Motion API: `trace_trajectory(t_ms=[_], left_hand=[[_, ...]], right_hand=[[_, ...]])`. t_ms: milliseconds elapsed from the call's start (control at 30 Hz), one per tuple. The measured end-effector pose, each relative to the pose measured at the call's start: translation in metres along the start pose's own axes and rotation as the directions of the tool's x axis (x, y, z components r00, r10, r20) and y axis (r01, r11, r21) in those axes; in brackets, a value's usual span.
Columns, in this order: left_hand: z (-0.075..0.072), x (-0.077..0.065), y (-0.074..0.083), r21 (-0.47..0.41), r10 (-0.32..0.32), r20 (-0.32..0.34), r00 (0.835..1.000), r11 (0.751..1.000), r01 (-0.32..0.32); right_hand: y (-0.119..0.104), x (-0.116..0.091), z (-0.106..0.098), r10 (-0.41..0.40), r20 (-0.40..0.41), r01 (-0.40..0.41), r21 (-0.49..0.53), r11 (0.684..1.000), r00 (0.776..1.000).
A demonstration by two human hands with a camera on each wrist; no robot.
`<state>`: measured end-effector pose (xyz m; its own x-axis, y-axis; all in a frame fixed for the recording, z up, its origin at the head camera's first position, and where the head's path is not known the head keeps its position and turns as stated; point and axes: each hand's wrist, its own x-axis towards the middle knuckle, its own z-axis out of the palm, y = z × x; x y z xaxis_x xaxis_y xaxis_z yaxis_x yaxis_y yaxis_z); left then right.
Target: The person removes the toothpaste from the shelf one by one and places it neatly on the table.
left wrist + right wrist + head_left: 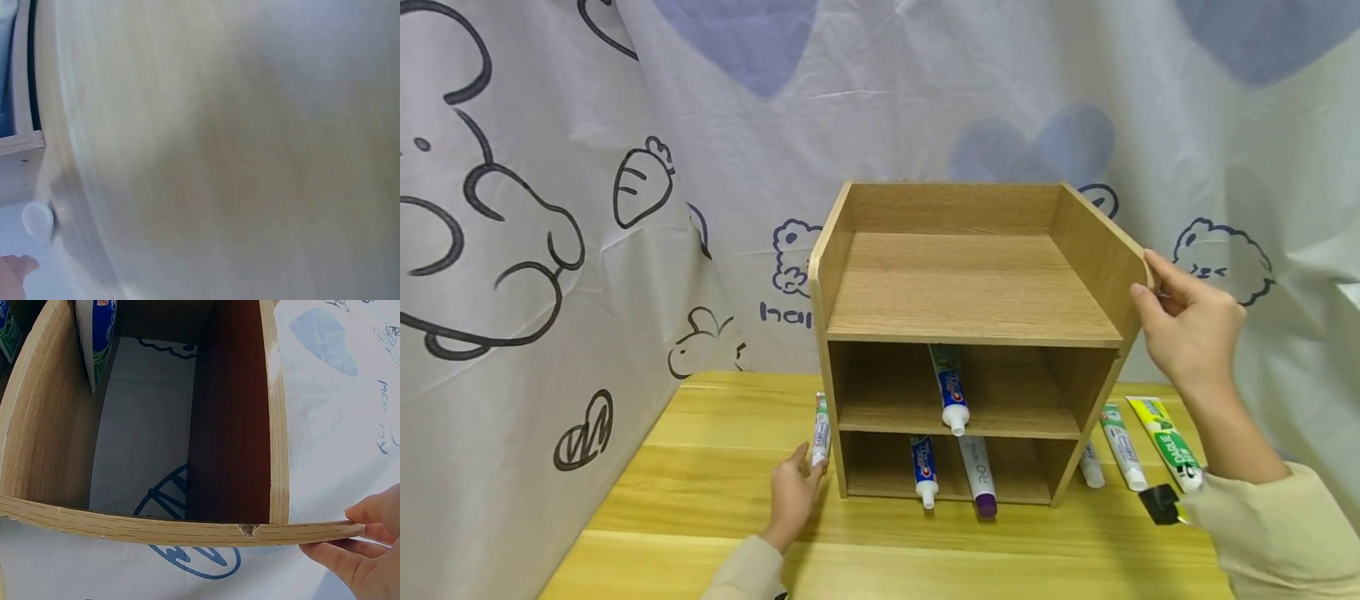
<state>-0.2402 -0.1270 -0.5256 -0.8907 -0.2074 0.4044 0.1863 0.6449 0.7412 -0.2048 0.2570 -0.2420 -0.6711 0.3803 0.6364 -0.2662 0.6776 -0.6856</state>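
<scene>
My right hand (1195, 329) pinches the upper front corner of the wooden shelf's (970, 283) right side panel; in the right wrist view, thumb and fingers lie on either side of that board (300, 533). Low at the shelf's left side, my left hand (792, 496) reaches with spread fingers around the capped end of a white and green toothpaste tube (820, 429). The left wrist view has a fingertip (22, 265) a little apart from the tube's white cap (37, 220).
A blue toothpaste tube (952, 392) sticks out of the middle compartment. Below it lie another blue tube (924, 471) and a white, purple-capped tube (977, 471). Right of the shelf, on the wooden table (700, 442), are several tubes, including a yellow-green one (1165, 437). A printed curtain (737, 125) hangs behind.
</scene>
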Motion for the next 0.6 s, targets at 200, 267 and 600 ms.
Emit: trace_trajectory(t_ms=[200,267,600], left_hand=[[-0.013,-0.004,0.006,-0.034,-0.014,-0.055,0.998,0.999,0.012],[-0.017,-0.005,0.008,-0.062,-0.014,-0.071,0.997,0.998,0.010],[-0.029,-0.015,0.016,-0.146,-0.003,-0.107,0.994,0.989,-0.013]], right_hand=[[0.000,0.000,0.001,-0.003,0.002,0.003,-0.007,1.000,1.000],[0.000,0.000,0.001,-0.008,0.000,0.008,-0.004,1.000,1.000],[-0.003,-0.001,0.000,0.016,-0.005,-0.016,-0.012,1.000,1.000]])
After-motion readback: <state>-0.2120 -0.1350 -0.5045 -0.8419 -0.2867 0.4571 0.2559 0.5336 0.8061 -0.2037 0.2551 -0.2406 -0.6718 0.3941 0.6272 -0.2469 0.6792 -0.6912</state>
